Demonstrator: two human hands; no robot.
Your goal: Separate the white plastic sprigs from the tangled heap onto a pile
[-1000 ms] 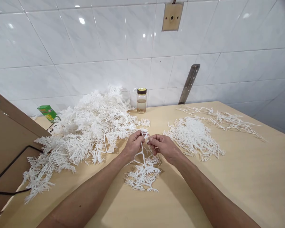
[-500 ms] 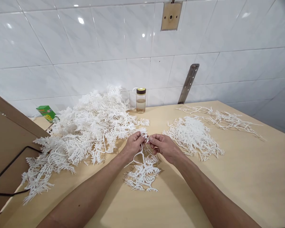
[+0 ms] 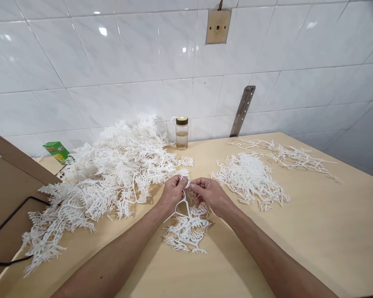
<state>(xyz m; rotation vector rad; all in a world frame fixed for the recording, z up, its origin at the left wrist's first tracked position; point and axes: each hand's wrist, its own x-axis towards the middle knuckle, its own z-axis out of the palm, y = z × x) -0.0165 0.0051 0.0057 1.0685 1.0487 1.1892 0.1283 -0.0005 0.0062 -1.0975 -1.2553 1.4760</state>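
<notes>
My left hand [image 3: 173, 193] and my right hand [image 3: 209, 193] meet over the middle of the wooden table [image 3: 313, 231]. Both pinch the top of one white plastic branch piece [image 3: 187, 229], whose comb-like twigs hang down and rest on the table below my wrists. Fingers of both hands are closed on its stem. A large heap of the same white branches [image 3: 112, 169] lies to the left. A smaller pile of short white pieces [image 3: 250, 178] lies just right of my right hand.
Thin white stems [image 3: 286, 155] are spread at the back right. A small jar with a dark lid [image 3: 182, 133] stands by the tiled wall. A green carton [image 3: 57, 151] and a brown cardboard box [image 3: 9, 194] with a black cable are at the left.
My hands have stayed together on the branch piece, fingers shifting only slightly. The view has tilted a little, so everything sits marginally lower and to the left.
</notes>
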